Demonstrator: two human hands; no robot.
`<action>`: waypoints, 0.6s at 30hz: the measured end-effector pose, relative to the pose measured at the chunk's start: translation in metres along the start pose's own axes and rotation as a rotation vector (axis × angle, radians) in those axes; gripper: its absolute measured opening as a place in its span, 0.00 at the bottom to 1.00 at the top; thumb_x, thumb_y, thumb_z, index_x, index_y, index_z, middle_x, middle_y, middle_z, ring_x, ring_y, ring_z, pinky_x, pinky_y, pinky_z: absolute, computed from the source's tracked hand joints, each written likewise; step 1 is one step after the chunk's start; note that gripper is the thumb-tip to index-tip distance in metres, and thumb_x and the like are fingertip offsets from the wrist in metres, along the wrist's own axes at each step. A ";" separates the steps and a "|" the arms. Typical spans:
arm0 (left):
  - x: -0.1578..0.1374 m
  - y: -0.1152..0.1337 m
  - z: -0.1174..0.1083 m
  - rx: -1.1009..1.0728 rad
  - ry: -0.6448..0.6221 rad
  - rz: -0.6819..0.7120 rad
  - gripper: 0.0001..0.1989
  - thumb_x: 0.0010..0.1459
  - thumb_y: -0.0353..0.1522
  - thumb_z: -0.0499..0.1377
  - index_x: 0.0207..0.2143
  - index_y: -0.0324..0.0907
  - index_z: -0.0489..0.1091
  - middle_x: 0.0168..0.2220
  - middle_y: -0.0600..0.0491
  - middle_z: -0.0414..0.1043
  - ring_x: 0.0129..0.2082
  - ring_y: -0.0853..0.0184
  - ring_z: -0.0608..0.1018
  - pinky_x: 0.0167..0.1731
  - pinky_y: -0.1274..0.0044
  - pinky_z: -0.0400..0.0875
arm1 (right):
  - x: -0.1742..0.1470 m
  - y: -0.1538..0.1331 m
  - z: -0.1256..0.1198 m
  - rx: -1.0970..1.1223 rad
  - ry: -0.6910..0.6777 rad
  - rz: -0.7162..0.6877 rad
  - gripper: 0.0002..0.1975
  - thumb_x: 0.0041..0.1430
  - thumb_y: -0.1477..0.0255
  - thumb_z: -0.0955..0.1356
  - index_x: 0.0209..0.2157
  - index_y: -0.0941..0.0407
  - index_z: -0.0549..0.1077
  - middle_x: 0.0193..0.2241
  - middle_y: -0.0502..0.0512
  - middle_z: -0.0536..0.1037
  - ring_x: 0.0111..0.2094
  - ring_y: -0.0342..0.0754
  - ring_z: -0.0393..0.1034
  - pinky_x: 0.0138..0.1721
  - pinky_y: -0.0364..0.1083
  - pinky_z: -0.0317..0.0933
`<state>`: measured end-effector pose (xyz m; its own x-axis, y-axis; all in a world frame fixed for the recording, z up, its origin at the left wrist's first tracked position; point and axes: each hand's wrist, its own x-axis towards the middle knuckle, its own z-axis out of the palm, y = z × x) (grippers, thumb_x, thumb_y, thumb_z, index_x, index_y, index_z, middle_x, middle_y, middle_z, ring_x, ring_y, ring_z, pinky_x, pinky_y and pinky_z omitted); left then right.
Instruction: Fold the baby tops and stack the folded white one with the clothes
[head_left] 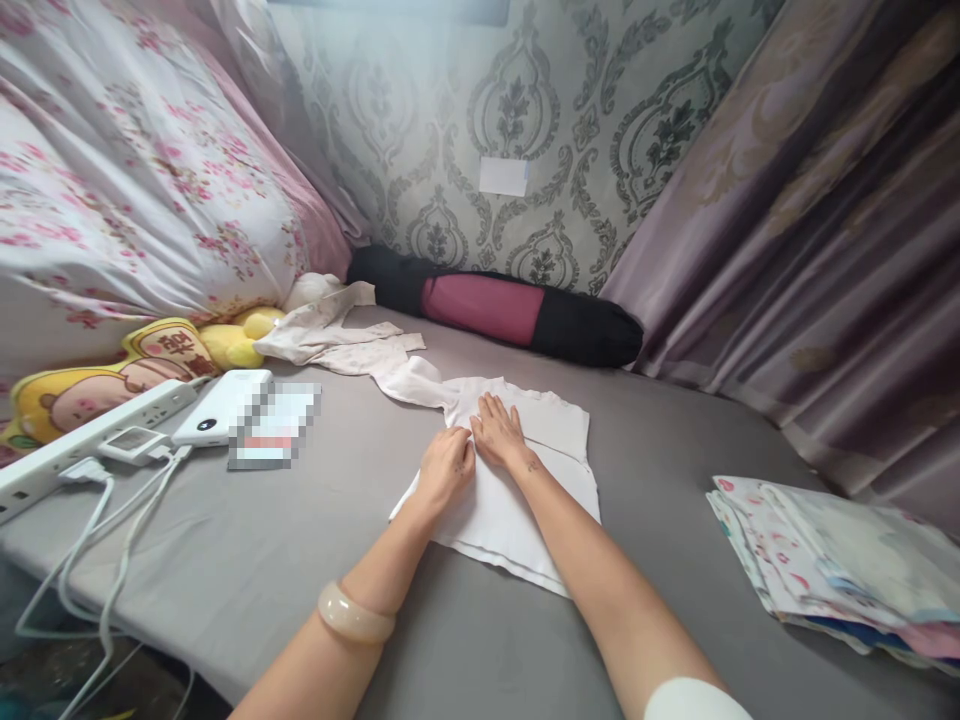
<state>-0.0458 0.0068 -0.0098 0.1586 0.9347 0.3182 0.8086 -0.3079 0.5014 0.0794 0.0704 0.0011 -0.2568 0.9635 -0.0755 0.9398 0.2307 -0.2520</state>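
Note:
A small white shirt point(517, 530) lies spread on the grey bed sheet, partly folded, with a sleeve point(411, 382) sticking out at the upper left. Creases cross its upper part. My left hand point(448, 465) is closed at the shirt's left side, its fingers curled on the cloth and the fingertips hidden. Just to the right, my right hand point(499, 432) rests flat on the upper part of the shirt, fingers stretched forward. The two hands almost touch.
A patterned light garment point(337, 335) lies behind the sleeve. At left are a power strip point(97, 445) with cables, a white power bank point(225, 405) and plush toys point(232, 340). A black and maroon roll bag point(487, 305) lies by the wall; folded clothes point(840, 560) are stacked right.

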 end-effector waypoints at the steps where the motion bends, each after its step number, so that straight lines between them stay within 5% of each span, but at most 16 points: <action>1: 0.001 -0.001 0.000 -0.028 0.009 -0.022 0.12 0.60 0.27 0.48 0.35 0.42 0.71 0.35 0.48 0.75 0.39 0.62 0.75 0.43 0.72 0.68 | 0.000 0.000 0.000 -0.001 0.003 -0.001 0.32 0.69 0.62 0.49 0.69 0.62 0.48 0.70 0.57 0.43 0.70 0.51 0.35 0.67 0.58 0.30; 10: 0.015 0.001 -0.010 -0.499 0.160 -0.374 0.11 0.55 0.30 0.54 0.34 0.42 0.77 0.35 0.49 0.80 0.37 0.61 0.78 0.40 0.73 0.68 | 0.012 -0.008 -0.009 -0.003 0.005 -0.004 0.27 0.69 0.65 0.51 0.65 0.59 0.57 0.69 0.59 0.53 0.69 0.53 0.41 0.66 0.58 0.34; 18: 0.023 -0.009 -0.016 -1.102 0.362 -0.673 0.14 0.47 0.38 0.59 0.32 0.37 0.76 0.33 0.47 0.78 0.33 0.64 0.78 0.32 0.76 0.69 | 0.033 -0.024 -0.009 0.052 -0.040 0.005 0.30 0.69 0.65 0.50 0.68 0.61 0.51 0.70 0.59 0.47 0.70 0.52 0.37 0.67 0.59 0.33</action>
<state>-0.0586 0.0286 0.0059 -0.3835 0.9134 -0.1369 -0.2324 0.0480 0.9714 0.0506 0.0981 0.0127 -0.2618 0.9582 -0.1151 0.9283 0.2174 -0.3015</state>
